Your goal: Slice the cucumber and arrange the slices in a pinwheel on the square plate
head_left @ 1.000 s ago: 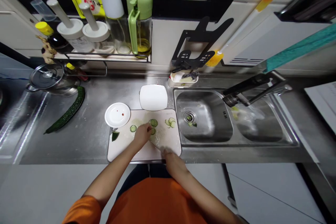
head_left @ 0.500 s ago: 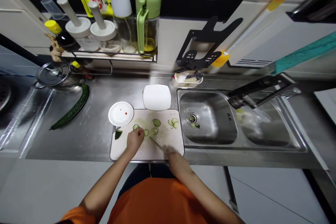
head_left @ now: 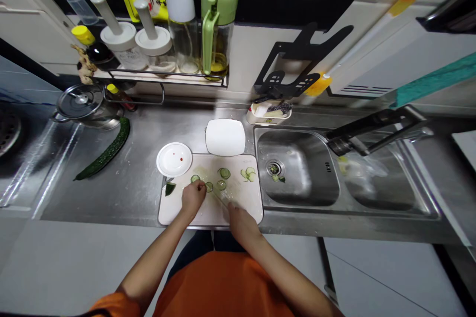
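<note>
My right hand (head_left: 241, 222) is closed around the handle of a knife (head_left: 220, 199), whose thin blade points up and left across the white cutting board (head_left: 178, 210). My left hand (head_left: 192, 198) is closed in a pinch close to the blade's tip; what its fingertips hold is hidden. Just right of those fingertips lies a cucumber slice (head_left: 209, 187). Another slice (head_left: 195, 178) sits above the left hand, and more cucumber slices (head_left: 224, 173) are spread farther right. A dark green cucumber end (head_left: 169, 188) rests at the board's left side.
A round white plate (head_left: 167, 163) with small red bits overlaps the board's upper left corner. Behind the board stands a white rectangular dish (head_left: 225, 137). A whole cucumber (head_left: 107, 154) and a lidded pot (head_left: 87, 105) are left; a double sink (head_left: 297, 198) is right.
My right hand has moved left and slightly up with the knife, closer to my left hand. My left hand keeps its pinch over the board. The whole view has shifted slightly.
</note>
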Available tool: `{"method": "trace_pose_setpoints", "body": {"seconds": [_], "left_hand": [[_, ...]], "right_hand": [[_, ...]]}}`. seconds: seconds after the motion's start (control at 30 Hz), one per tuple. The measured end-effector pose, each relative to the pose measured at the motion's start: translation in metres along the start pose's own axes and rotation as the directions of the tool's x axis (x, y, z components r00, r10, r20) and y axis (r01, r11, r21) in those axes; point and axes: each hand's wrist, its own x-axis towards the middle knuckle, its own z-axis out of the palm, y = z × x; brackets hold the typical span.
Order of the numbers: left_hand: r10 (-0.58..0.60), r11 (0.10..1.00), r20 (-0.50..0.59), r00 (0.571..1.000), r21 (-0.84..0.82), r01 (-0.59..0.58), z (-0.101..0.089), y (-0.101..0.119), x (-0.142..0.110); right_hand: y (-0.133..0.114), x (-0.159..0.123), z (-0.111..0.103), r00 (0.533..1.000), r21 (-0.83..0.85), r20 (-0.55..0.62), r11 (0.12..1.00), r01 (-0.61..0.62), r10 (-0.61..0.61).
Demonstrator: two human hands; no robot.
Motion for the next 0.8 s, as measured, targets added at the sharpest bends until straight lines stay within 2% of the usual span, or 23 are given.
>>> {"method": "trace_pose_setpoints", "body": {"seconds": [0.37, 0.5, 0.8], "left_hand": [[-0.010, 1.000, 0.039, 0.999, 0.028, 0.009, -0.003, 0.003, 0.001], [0.008, 1.000, 0.019, 1.000, 0.009, -0.008, 0.000, -0.001, 0.002], [-0.024, 1.000, 0.019, 1.000, 0.006, 0.024, 0.000, 0.002, 0.003]], "right_hand": [[-0.009, -0.003, -0.012, 0.999, -0.020, 0.018, 0.999, -0.028, 0.029], [-0.013, -0.003, -0.017, 0.999, -0.025, 0.034, 0.999, -0.026, 0.026], [-0.002, -0.008, -0.007, 0.999, -0.004, 0.039, 0.999, -0.037, 0.037]]}}
